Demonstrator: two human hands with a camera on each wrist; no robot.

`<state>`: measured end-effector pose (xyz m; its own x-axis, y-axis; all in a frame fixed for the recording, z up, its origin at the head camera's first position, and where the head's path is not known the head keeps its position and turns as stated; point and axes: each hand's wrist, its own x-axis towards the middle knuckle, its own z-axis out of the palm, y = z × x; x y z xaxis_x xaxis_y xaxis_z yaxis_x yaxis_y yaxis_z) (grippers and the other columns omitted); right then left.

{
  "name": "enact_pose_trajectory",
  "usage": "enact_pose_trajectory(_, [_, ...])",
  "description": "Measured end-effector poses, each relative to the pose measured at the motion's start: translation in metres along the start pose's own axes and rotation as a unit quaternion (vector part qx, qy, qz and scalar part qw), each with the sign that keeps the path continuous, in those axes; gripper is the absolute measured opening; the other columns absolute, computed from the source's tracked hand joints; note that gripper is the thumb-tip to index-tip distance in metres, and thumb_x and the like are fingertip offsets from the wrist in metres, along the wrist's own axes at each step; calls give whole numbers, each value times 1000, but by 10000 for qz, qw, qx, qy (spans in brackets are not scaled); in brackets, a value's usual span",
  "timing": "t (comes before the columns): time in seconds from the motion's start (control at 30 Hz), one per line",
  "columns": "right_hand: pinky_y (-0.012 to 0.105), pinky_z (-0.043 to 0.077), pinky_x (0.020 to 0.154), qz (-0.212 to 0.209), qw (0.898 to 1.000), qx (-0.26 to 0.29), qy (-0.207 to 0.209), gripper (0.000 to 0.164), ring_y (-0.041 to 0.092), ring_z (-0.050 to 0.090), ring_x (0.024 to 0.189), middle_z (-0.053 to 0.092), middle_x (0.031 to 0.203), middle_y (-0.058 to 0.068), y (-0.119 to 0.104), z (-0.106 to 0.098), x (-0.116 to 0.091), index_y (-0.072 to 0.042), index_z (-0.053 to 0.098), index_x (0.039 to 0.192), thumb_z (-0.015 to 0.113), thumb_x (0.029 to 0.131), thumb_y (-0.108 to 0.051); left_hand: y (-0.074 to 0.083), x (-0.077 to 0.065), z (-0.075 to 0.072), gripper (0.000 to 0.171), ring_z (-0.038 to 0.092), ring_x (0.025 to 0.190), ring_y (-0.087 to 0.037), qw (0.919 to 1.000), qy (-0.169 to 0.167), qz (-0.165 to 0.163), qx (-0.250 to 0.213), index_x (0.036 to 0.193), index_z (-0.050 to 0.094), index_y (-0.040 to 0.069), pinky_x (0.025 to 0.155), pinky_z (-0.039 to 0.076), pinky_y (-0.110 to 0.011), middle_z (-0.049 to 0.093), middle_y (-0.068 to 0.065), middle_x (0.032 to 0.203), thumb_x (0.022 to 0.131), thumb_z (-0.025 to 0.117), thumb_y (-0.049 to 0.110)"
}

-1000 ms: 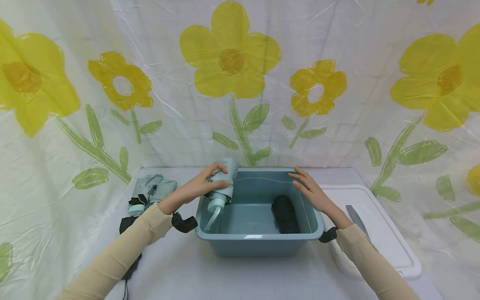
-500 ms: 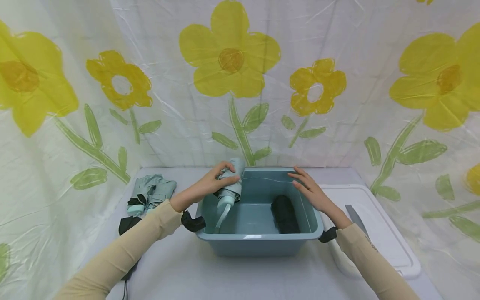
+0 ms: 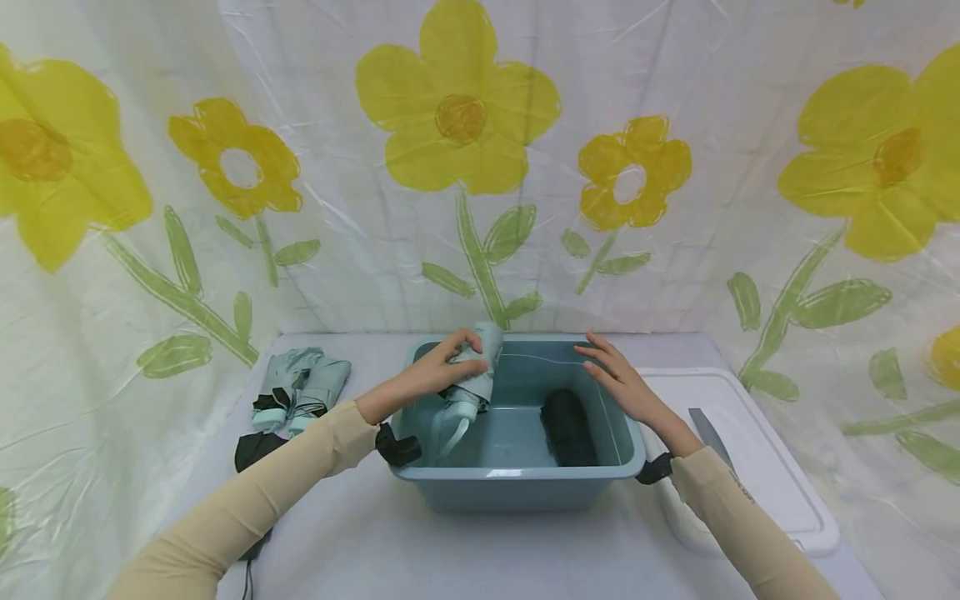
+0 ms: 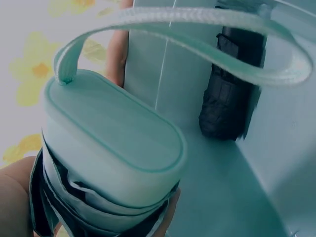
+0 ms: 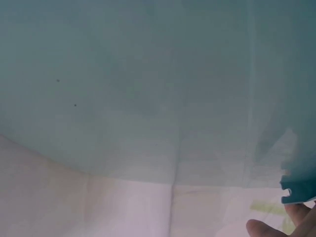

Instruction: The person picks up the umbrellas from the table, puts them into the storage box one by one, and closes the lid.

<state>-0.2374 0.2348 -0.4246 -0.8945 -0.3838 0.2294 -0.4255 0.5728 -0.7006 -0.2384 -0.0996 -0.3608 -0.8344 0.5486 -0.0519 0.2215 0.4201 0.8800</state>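
My left hand (image 3: pixel 444 367) grips a folded pale green umbrella (image 3: pixel 480 385) around its rolled canopy, over the left half of a blue-grey plastic tub (image 3: pixel 517 473). The umbrella tilts, its mint handle (image 4: pixel 116 126) toward me and a wrist strap (image 4: pixel 187 29) looping off the handle's end. On the tub's floor at the right lies a folded black umbrella (image 3: pixel 567 429). My right hand (image 3: pixel 618 379) rests at the tub's right rim with fingers extended; in the right wrist view only some fingers (image 5: pixel 266 230) show beside the tub's edge.
Two more folded pale green umbrellas (image 3: pixel 324 385) lie on the table at the left. A black folded item (image 3: pixel 253 450) is partly hidden behind my left sleeve. Right of the tub lies a white lid (image 3: pixel 780 492) with a grey flat strip (image 3: pixel 711 435) on it.
My left hand has carried the pale green umbrella rightward from the tub's left edge, further over its inside. My right hand stays at the right rim.
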Motion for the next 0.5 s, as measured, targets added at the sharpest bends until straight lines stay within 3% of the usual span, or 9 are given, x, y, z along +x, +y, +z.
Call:
enact_pose_trajectory(0.17, [66,13,103,15,10000,66,27,43,39,8,140,13,154,11,-1,0,-1,-7,43,138,40,100,-29,0,4,6,24,25,133,-41,9999,13,-53,-114,109,44,16,101,29,-55,27,-11,146,94,54,31])
enact_pose_trajectory(0.5, [66,13,103,37,10000,-9,36,43,36,9,141,13,154,11,0,1,0,-8,43,138,40,100,-29,-4,8,16,25,34,125,-36,9985,-128,-400,-346,110,45,17,84,37,-40,28,-7,144,93,54,33])
